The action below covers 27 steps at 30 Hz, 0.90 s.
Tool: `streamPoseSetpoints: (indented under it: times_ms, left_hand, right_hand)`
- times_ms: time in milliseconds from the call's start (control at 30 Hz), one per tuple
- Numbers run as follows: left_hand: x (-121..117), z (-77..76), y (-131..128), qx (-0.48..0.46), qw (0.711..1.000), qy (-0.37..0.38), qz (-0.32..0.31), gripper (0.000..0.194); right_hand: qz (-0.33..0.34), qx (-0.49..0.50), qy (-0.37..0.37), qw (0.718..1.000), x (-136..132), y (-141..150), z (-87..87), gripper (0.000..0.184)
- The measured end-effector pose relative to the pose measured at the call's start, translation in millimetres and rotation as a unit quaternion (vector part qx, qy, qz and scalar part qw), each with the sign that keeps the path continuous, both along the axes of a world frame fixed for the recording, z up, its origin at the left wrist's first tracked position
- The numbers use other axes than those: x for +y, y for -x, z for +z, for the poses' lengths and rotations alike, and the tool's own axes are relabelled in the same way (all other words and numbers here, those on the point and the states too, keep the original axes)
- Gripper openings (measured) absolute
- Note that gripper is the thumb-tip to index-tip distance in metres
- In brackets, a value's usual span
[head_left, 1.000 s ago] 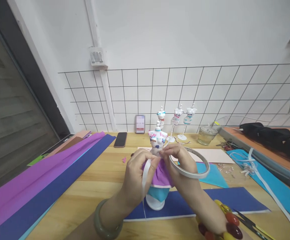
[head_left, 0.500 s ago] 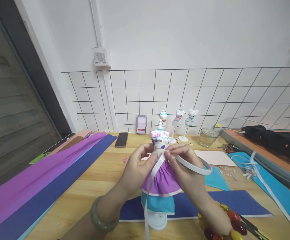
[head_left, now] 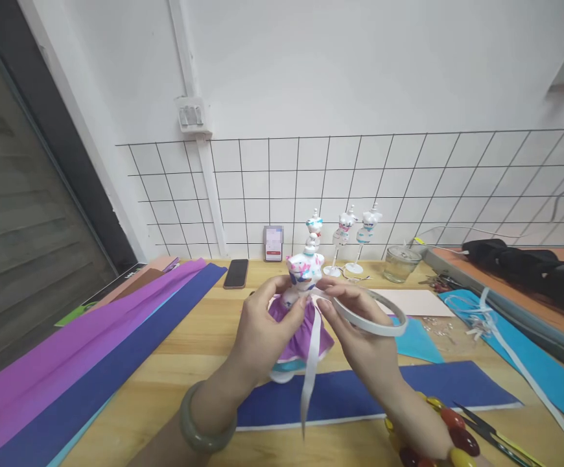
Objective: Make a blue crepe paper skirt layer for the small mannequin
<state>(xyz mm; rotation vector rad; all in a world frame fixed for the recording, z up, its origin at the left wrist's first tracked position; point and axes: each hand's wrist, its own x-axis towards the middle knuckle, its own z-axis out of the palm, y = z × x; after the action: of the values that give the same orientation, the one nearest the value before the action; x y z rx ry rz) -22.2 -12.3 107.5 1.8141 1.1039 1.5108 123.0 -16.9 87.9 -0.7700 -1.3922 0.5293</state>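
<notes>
Mini mannequin (head_left: pixel 305 271) tilted between both hands, over the desk (head_left: pixel 179 340).
Left hand (head_left: pixel 261 327) gripping its waist, thumb in front — right hand (head_left: pixel 362 324) pinching white tape (head_left: pixel 312 350) beside it, tape roll (head_left: pixel 382 329) against that hand. Loose end dangles past the purple skirt (head_left: pixel 325 337).

Pale wood-grain tabletop (head_left: pixel 179 353), well covered.
Left: purple and navy cloth lengths (head_left: pixel 92 327); back: dark-screened smartphone (head_left: pixel 236 274), miniature dress forms (head_left: pixel 369 227), glass of yellowish liquid (head_left: pixel 401 266); front: white-edged navy strip (head_left: pixel 360 392), scissors (head_left: pixel 480 425) near its right end.
</notes>
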Motion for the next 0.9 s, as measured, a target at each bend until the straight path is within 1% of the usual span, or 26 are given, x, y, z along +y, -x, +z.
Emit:
streamPoseSetpoints:
  times_ms: [67,133,200,267,333,400,500,567,633,700,767,833,900]
  left_hand:
    - [1.6,1.8,5.4,0.063,0.996,-0.052,0.044,0.024]
    - [3.7,3.7,10.6,0.142,0.982,-0.107,0.071,0.025]
    - [5.2,5.7,14.7,0.214,0.96,-0.154,0.091,0.025]
    - [5.7,7.5,17.6,0.265,0.941,-0.183,0.106,0.023]
    - [5.2,9.0,19.9,0.302,0.926,-0.196,0.111,0.023]
    - [4.1,10.0,21.6,0.336,0.913,-0.203,0.107,0.025]
    - [1.8,10.5,22.5,0.393,0.891,-0.212,0.082,0.023]
    - [-0.3,10.2,21.5,0.433,0.874,-0.214,0.057,0.021]
    - [-2.3,9.6,19.5,0.465,0.858,-0.213,0.034,0.022]
    - [-3.7,8.6,17.5,0.483,0.849,-0.212,0.019,0.021]
    - [-4.0,7.4,16.2,0.486,0.847,-0.216,0.011,0.021]
    - [-3.8,6.5,15.9,0.484,0.846,-0.224,0.003,0.021]
    - [-3.7,6.1,16.3,0.484,0.845,-0.229,-0.008,0.022]
  right_hand:
    - [0.012,-0.002,0.027,1.0,-3.6,2.4,-2.4,0.016]
    - [0.053,0.024,0.071,0.996,-8.4,6.9,-9.8,0.031]
    - [0.116,0.072,0.13,0.982,-15.3,11.8,-21.9,0.047]
    - [0.173,0.114,0.187,0.96,-25.0,14.5,-36.5,0.056]
    - [0.208,0.133,0.228,0.942,-37.0,13.4,-50.8,0.057]
    - [0.229,0.134,0.262,0.928,-49.2,9.3,-62.1,0.051]
    - [0.23,0.146,0.314,0.909,-62.0,3.9,-70.6,0.04]
    - [0.218,0.183,0.344,0.895,-65.3,4.2,-70.8,0.04]
    - [0.213,0.213,0.364,0.881,-65.4,7.8,-67.1,0.041]
    - [0.211,0.212,0.373,0.878,-64.3,12.7,-60.6,0.041]
    - [0.197,0.187,0.37,0.888,-63.7,16.6,-53.0,0.04]
    - [0.179,0.147,0.353,0.906,-64.5,18.0,-46.8,0.036]
    - [0.169,0.112,0.337,0.919,-66.8,16.9,-43.5,0.038]
